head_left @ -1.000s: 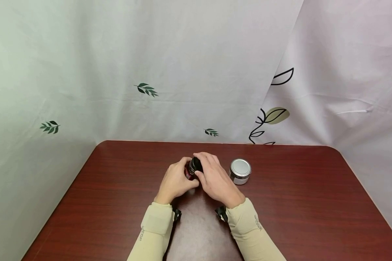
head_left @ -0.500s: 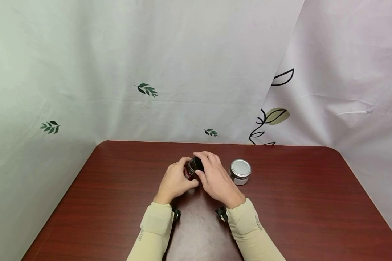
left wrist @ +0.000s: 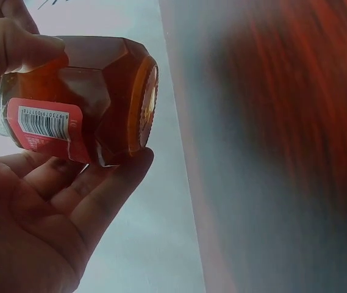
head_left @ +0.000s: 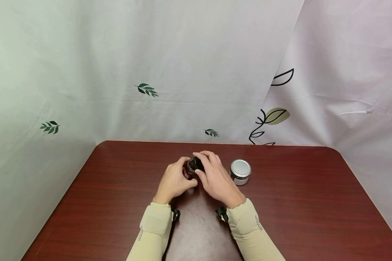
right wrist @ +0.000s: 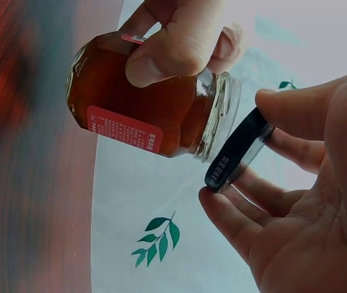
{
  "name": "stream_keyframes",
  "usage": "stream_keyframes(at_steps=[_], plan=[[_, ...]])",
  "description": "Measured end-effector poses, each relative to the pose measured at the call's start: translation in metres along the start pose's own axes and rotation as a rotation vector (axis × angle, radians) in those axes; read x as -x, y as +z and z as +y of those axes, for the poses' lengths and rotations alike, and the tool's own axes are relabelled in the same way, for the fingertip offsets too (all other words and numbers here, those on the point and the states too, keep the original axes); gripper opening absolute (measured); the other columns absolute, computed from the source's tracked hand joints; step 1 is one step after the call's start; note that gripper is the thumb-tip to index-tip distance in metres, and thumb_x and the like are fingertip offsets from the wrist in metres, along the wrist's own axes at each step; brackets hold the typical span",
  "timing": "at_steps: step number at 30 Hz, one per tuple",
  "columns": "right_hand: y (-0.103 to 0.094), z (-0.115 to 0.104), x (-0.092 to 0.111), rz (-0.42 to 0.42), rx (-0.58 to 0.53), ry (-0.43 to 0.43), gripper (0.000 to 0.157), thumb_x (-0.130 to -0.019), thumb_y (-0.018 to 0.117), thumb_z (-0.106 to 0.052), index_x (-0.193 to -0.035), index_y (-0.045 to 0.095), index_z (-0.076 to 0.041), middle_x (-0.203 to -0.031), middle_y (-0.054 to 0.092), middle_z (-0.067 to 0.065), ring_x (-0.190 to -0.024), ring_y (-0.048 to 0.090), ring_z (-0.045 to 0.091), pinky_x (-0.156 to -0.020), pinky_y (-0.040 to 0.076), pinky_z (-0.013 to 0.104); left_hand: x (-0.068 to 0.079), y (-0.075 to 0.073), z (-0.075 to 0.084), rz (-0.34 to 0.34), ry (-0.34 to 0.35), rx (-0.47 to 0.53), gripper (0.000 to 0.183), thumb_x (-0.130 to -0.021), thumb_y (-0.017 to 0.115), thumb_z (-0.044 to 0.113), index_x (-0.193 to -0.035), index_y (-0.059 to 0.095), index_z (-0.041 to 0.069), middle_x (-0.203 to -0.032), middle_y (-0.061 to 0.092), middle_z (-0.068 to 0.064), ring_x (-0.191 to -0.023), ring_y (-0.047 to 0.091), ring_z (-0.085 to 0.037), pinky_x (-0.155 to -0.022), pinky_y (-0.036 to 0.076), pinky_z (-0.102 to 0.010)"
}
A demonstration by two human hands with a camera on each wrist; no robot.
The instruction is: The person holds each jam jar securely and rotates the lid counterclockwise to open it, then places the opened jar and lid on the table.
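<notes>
In the head view my left hand (head_left: 174,182) grips a glass jar (head_left: 188,173) of dark amber contents with a red label. Thumb and fingers wrap the jar's sides in the left wrist view, where a barcode shows on the jar (left wrist: 44,125). My right hand (head_left: 218,180) pinches a black lid (right wrist: 240,148) by its edge. The threaded mouth of the jar (right wrist: 130,104) is uncovered in the right wrist view, and the lid stands tilted just off it. Whether the lid's lower edge touches the rim I cannot tell.
A second jar (head_left: 240,172) with a silver lid stands upright on the dark red wooden table (head_left: 297,195), just right of my right hand. Behind the table's far edge hangs a pale curtain (head_left: 183,65) with leaf prints.
The black lid has shifted slightly to the right, and a gap now shows between it and the jar's mouth. The left hand with the jar has eased slightly left. The silver-lidded jar stays put.
</notes>
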State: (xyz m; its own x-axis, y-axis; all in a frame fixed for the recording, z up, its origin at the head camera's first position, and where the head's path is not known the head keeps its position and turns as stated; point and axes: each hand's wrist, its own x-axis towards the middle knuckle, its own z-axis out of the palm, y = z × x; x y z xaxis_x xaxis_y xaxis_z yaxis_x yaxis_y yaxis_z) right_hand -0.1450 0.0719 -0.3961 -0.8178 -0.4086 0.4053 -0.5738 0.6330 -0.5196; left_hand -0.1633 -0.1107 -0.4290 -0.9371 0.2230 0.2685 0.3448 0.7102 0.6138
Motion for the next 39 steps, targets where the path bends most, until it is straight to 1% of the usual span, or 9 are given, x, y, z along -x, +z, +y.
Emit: stream_keyframes(at_steps=[4, 11, 20, 27, 39], plan=[[-0.0005, -0.0005, 0.0001, 0.008, -0.009, 0.011, 0.048, -0.1, 0.061, -0.014, -0.146, 0.049, -0.009, -0.141, 0.047, 0.013, -0.127, 0.047, 0.03, -0.1, 0.046, 0.044, 0.0001, -0.0004, -0.0007, 0.006, 0.005, -0.005, 0.063, -0.067, 0.083, 0.019, -0.125, 0.061, 0.007, -0.095, 0.07, -0.004, -0.075, 0.061, -0.015, -0.069, 0.052, -0.034], [-0.0019, -0.0004, 0.0002, 0.03, -0.016, 0.027, 0.047, -0.1, 0.062, -0.016, -0.145, 0.05, -0.01, -0.14, 0.048, 0.013, -0.125, 0.048, 0.029, -0.097, 0.047, 0.044, -0.0004, -0.001, -0.0016, -0.001, -0.002, -0.009, 0.063, -0.067, 0.082, 0.019, -0.125, 0.061, 0.006, -0.086, 0.065, 0.0, -0.07, 0.056, -0.013, -0.065, 0.049, -0.032], [-0.0024, 0.0006, 0.0, 0.06, -0.022, 0.031, 0.047, -0.099, 0.065, -0.017, -0.143, 0.051, -0.011, -0.136, 0.05, 0.011, -0.12, 0.05, 0.027, -0.094, 0.049, 0.044, -0.0011, -0.0015, -0.0015, -0.013, -0.018, -0.003, 0.062, -0.068, 0.082, 0.018, -0.124, 0.06, 0.005, -0.078, 0.06, 0.003, -0.066, 0.054, -0.012, -0.062, 0.048, -0.031], [-0.0033, 0.0021, -0.0011, 0.051, -0.038, 0.056, 0.047, -0.099, 0.064, -0.018, -0.144, 0.05, -0.012, -0.138, 0.049, 0.009, -0.12, 0.05, 0.026, -0.096, 0.048, 0.043, -0.001, -0.0015, -0.0014, -0.009, -0.025, 0.003, 0.06, -0.067, 0.081, 0.018, -0.122, 0.06, 0.006, -0.078, 0.06, 0.003, -0.066, 0.054, -0.012, -0.062, 0.048, -0.031], [-0.0029, 0.0051, -0.0007, 0.079, -0.06, 0.068, 0.048, -0.098, 0.066, -0.016, -0.143, 0.05, -0.011, -0.14, 0.049, 0.012, -0.126, 0.051, 0.026, -0.1, 0.046, 0.044, -0.0011, -0.0019, -0.0027, 0.003, -0.034, 0.008, 0.062, -0.068, 0.081, 0.018, -0.125, 0.06, 0.004, -0.086, 0.064, -0.001, -0.069, 0.056, -0.014, -0.064, 0.049, -0.033]])
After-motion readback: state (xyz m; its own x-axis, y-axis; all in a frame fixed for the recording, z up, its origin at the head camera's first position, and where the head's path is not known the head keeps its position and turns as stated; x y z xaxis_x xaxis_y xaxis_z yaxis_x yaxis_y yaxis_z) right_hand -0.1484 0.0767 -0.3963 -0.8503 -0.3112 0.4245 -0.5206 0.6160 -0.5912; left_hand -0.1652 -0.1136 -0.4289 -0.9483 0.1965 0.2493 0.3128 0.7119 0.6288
